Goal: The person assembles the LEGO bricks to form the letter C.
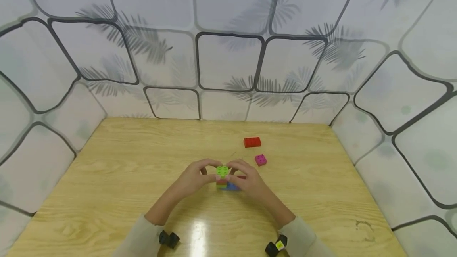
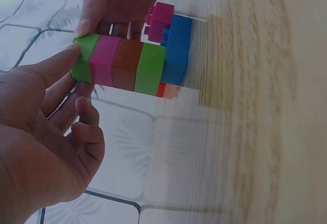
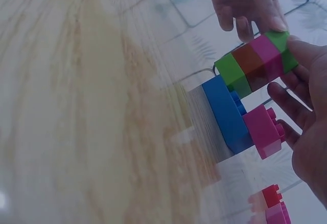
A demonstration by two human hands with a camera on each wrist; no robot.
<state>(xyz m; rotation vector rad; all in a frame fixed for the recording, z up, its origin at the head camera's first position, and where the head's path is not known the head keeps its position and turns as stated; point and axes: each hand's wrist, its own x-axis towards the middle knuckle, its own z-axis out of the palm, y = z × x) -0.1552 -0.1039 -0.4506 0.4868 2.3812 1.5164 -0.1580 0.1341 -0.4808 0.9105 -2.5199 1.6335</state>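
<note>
A bright green block [image 1: 222,170] tops a small tower of building blocks in the middle of the table. Below it come a pink block [image 2: 104,60], a brown block [image 2: 126,64] and another green block [image 2: 150,68], all standing on one end of a long blue block [image 2: 177,47]. The blue block's other end carries a second pink block [image 3: 263,129]. My left hand [image 1: 194,175] pinches the top green block from the left. From the opposite side my right hand [image 1: 251,177] pinches that same block, its lower fingers near the pink block on the base.
Beyond the right hand, a loose pink block [image 1: 261,160] lies on the wooden table [image 1: 143,150]. Farther back is a long red block [image 1: 252,142]. Patterned white panels [image 1: 228,62] rise along the table's back and sides.
</note>
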